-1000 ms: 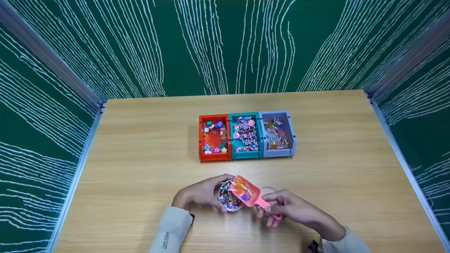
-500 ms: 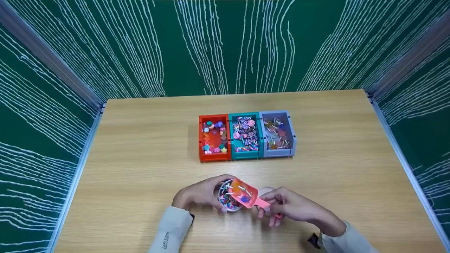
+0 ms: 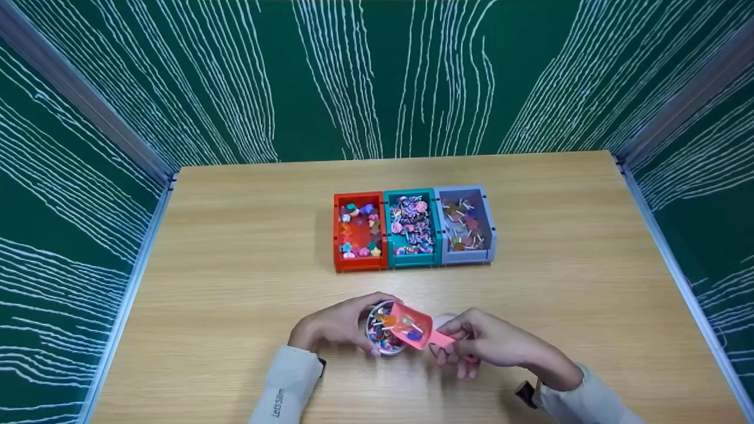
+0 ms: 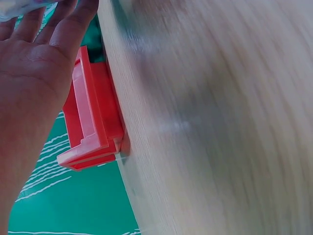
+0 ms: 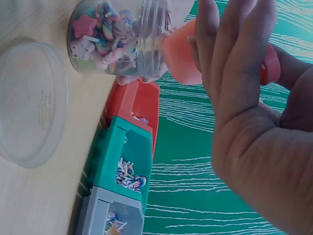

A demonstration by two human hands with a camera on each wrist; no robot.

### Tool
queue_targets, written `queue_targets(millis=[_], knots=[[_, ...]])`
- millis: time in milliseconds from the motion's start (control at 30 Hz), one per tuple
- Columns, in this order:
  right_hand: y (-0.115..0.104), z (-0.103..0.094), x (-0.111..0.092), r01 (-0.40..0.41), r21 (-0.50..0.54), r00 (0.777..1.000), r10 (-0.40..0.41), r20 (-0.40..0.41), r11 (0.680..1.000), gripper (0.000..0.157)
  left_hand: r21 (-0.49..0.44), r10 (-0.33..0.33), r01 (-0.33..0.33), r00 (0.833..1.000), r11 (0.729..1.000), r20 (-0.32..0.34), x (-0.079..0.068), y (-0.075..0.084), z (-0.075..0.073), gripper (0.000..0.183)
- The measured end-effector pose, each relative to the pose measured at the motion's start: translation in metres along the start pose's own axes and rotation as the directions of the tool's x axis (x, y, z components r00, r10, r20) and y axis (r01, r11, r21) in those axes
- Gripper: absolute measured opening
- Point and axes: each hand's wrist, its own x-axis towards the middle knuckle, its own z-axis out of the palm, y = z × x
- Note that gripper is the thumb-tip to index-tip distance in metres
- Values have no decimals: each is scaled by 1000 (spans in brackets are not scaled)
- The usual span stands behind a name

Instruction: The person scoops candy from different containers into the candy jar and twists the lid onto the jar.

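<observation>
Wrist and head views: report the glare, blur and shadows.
Left wrist: pale glare on the tabletop, its grain smeared at the right, the red bin sharper; right wrist: the right hand dim, highlights on the jar, print on the lid too blurred to read; head: a soft shadow by the right sleeve.

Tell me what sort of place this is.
Probably a booth-like workstation: a flat, light wood-grain tabletop, upright dark-green panels streaked white, and straight grey metallic corner posts.

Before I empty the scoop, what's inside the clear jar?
The jar holds striped pieces and, low down, a pink star. The scoop covers part of its mouth from above; the pile's core is hidden.
</observation>
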Motion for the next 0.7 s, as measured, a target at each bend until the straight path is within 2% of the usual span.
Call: queue_targets(millis=[267, 467, 700], knots=[[-11, 1, 0, -19, -23, 1000, 19, -2, 1000, 29, 14, 14, -14, 1000, 1000, -11, -1, 1, 1, 84], [-19, 3, 2, -28, -87, 1000, 28, 2, 996, 25, 12, -3, 3, 1000, 1000, -14, -1, 2, 0, 84], [-29, 6, 3, -94, -114, 996, 93, -10, 989, 18, 28, -6, 6, 1000, 1000, -18, -2, 3, 0, 84]])
